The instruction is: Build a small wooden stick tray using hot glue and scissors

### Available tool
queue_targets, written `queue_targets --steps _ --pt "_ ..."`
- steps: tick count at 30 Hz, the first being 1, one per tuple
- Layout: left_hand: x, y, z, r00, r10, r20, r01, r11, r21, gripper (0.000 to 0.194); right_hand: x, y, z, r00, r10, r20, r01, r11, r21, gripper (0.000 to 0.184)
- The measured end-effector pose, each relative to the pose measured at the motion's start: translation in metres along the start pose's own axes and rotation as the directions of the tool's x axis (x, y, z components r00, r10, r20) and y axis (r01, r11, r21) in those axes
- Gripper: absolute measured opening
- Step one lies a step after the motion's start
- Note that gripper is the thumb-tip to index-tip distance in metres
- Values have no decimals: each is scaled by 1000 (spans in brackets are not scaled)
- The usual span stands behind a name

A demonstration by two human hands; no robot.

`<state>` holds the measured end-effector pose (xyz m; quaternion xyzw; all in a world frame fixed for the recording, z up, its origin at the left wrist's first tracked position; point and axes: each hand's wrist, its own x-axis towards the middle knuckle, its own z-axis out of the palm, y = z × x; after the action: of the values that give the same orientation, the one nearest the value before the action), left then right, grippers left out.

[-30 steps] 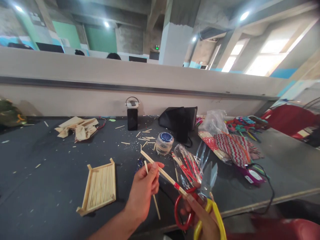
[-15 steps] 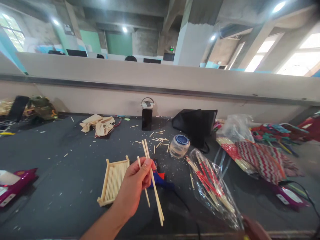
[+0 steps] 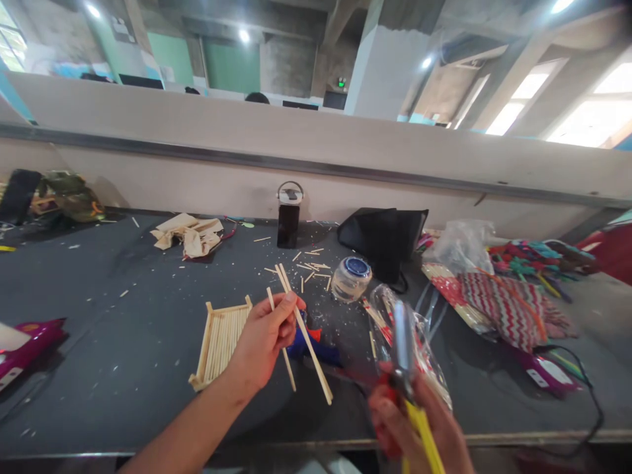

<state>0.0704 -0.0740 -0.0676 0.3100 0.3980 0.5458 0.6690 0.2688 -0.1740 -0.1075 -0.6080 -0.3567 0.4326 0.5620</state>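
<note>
My left hand point(image 3: 266, 336) pinches thin wooden sticks point(image 3: 315, 359), two lying close together and one apart, slanting over the table. Beneath and behind these fingers is a blue glue gun point(image 3: 326, 354) with a red-orange part, partly covered. Left of the hand lies a small tray-like frame of glued sticks point(image 3: 201, 349), its right side hidden by the hand. At lower right, my right hand point(image 3: 439, 421) is closed around a blurred metal-headed tool point(image 3: 403, 339) with yellow and red handles; its exact kind is unclear. It is held upright in front of a plastic bag of red-tipped sticks point(image 3: 427, 352).
Short stick offcuts point(image 3: 313, 266) lie around a clear jar with a blue lid point(image 3: 351, 280). Behind stand a phone point(image 3: 288, 227) and a black pouch point(image 3: 380, 240). Crumpled paper point(image 3: 190, 234) lies at left, knitted fabric point(image 3: 498, 306) at right. A low partition point(image 3: 316, 148) closes the back.
My right hand has come up from the lower right edge, bringing the yellow-and-red-handled tool into the middle right. My left hand keeps its pinch on the sticks. The view has shifted slightly.
</note>
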Motion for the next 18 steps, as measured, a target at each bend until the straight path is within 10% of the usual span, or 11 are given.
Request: queue_targets --steps 6,12,15,18 --pt "4 -3 -1 999 22 -35 -22 1000 10 25 -10 -9 58 984 46 172 -63 993 95 50" --pt "-2 9 -8 994 -97 43 77 938 338 39 0 -16 57 989 8 146 -27 991 130 42" --pt "-17 28 -7 983 -73 169 -95 584 806 42 8 -21 45 984 1 178 0 1000 -3 43" --pt "-32 40 2 892 189 411 -436 112 893 26 15 -30 36 946 60 320 -16 990 -140 36"
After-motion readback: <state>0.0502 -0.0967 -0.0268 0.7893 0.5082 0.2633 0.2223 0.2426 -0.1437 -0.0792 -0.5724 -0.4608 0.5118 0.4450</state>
